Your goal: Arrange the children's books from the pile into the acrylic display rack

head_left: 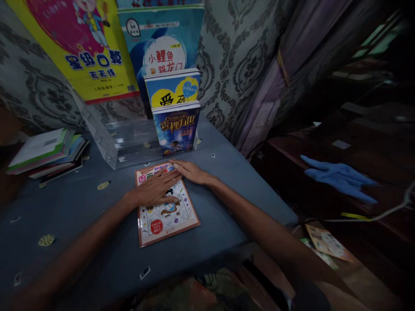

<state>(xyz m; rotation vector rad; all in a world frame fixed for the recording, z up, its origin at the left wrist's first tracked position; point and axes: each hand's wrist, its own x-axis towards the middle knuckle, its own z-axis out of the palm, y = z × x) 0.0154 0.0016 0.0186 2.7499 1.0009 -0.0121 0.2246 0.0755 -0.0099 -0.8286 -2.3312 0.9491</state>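
We see the booklet [177,220] lying flat on the table [223,207], face up, just in front of the clear rack [129,149]. Its long axis runs from the near edge of the table toward the rack, top end leaning a bit left. Title end points to the rack, and the end with the red circle points to us, so the cover reads upright from our side.

Left hand [157,188] lies palm down across the upper half of the booklet, fingers straight and fairly close together, pointing up and right, thumb spread wide over the cover picture. Right hand [191,171] is palm down at the top right corner, fingers extended and narrow, pointing left; its fingertips meet those of the left hand. We see neither hand gripping anything.

Dark blue book [177,134] stands upright at the right end of the rack, with a blue-yellow book [173,88] behind it and a teal book [162,39] further back. Big yellow book [94,73] stands tilted at the left. Book stack [48,153] lies on the table, left of the rack. Blue glove [339,175] is on the dark surface [292,151] at right, well apart from the hands.
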